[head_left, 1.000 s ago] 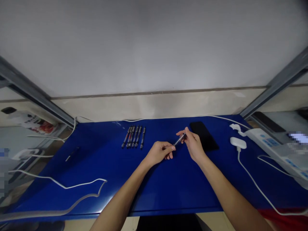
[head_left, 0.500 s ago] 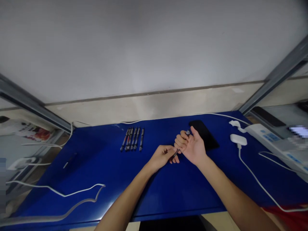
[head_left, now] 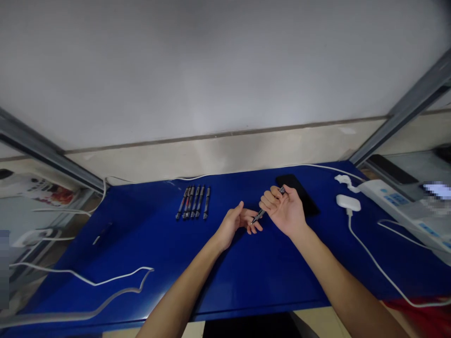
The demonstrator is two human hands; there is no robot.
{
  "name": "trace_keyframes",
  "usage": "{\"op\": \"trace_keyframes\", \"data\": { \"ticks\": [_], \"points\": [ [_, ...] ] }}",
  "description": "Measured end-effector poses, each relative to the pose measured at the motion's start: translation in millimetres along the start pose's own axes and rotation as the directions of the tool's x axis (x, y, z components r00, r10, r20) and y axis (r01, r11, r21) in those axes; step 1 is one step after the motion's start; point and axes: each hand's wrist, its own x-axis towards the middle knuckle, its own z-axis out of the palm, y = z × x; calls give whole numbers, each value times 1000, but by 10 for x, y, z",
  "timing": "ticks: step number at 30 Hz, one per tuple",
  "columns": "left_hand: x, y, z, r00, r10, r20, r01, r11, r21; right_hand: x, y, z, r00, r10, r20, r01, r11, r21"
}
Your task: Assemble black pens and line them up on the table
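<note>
Above the blue tabletop, my right hand (head_left: 283,210) is closed around a dark pen (head_left: 259,215), which slants down to the left with its pointed tip bare. My left hand (head_left: 233,224) is open beside it, thumb raised and fingers spread. The pen's tip lies over the left fingers; whether they touch it I cannot tell. Left of my hands, several similar pens (head_left: 192,203) lie side by side in a row, one with a red part.
A black flat object (head_left: 299,195) lies behind my right hand. To the right are a white earphone-type case (head_left: 348,203) on a cable and a white power strip (head_left: 394,199). White cables (head_left: 116,281) cross the left side, near a dark slim object (head_left: 102,234).
My left fingers have let go of the pen and opened, showing its tip. My right hand, still holding the pen, has shifted slightly to the right.
</note>
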Motion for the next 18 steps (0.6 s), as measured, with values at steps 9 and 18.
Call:
{"op": "trace_keyframes", "data": {
  "ticks": [9,18],
  "points": [
    [5,-29,-11,1000,-15,5,16,1000,-20,26,54,-5,1000,1,21,-1,1000,17],
    [-6,-7,-7,1000,-20,-7,20,1000,-10,25,51,-43,1000,-3,22,3,1000,12]
  ]
}}
